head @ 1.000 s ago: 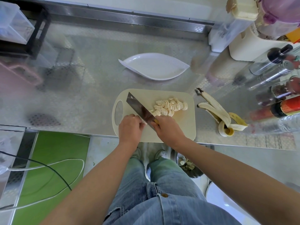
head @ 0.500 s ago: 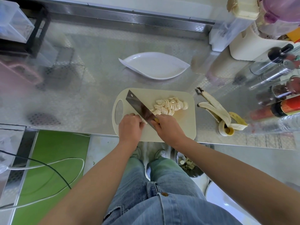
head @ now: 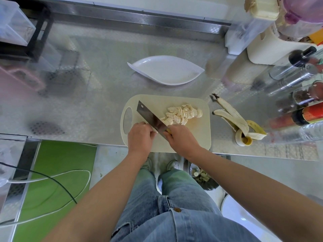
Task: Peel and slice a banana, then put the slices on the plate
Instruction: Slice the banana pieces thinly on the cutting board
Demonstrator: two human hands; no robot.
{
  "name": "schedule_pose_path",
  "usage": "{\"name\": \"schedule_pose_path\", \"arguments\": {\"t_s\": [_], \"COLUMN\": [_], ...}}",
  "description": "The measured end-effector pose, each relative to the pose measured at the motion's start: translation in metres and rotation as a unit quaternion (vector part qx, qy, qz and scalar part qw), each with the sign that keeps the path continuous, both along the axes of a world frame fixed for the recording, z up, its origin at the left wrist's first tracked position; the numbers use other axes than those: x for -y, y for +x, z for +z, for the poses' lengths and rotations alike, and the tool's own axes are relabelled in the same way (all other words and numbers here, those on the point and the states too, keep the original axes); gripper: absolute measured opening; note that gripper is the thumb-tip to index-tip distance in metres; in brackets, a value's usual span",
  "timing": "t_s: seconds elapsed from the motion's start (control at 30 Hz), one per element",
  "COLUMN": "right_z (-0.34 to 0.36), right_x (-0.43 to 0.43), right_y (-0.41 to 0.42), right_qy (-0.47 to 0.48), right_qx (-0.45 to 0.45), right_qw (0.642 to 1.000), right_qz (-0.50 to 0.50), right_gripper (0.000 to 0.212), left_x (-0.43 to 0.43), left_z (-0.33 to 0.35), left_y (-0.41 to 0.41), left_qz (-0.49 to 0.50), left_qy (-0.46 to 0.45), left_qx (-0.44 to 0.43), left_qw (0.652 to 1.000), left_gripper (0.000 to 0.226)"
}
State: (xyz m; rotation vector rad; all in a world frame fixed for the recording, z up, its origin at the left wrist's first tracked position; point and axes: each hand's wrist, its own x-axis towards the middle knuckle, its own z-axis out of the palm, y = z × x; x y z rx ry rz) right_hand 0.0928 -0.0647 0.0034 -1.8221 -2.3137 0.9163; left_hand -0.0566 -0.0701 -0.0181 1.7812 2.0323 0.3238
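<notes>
Your right hand point(head: 181, 137) wraps around the handle of a cleaver point(head: 151, 117), with the forearm reaching in from the lower right. The blade angles up and left across the cutting board point(head: 197, 137). Your left hand point(head: 139, 137) sits knuckles-up, fingers curled against the blade's left face; whether they hold anything is hidden. Banana slices point(head: 181, 113) lie heaped on the board, right of the blade. The white plate point(head: 166, 70) sits beyond the board.

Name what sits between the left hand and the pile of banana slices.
In the head view, the knife slants across the board between the left hand and the slices.
</notes>
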Motion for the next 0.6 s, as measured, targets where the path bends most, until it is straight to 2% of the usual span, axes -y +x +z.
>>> {"name": "schedule_pose_path", "arguments": {"t_s": [0.6], "right_z": [0.0068], "right_x": [-0.0015], "right_y": [0.0004], "right_qy": [0.003], "right_qx": [-0.015], "right_qw": [1.0], "right_qz": [-0.007], "right_gripper": [0.033], "left_x": [0.0039], "left_z": [0.0014], "left_y": [-0.0066], "left_qz": [-0.004], "left_qy": [0.0], "left_qx": [0.019], "left_qw": [1.0], "left_gripper": [0.018]}}
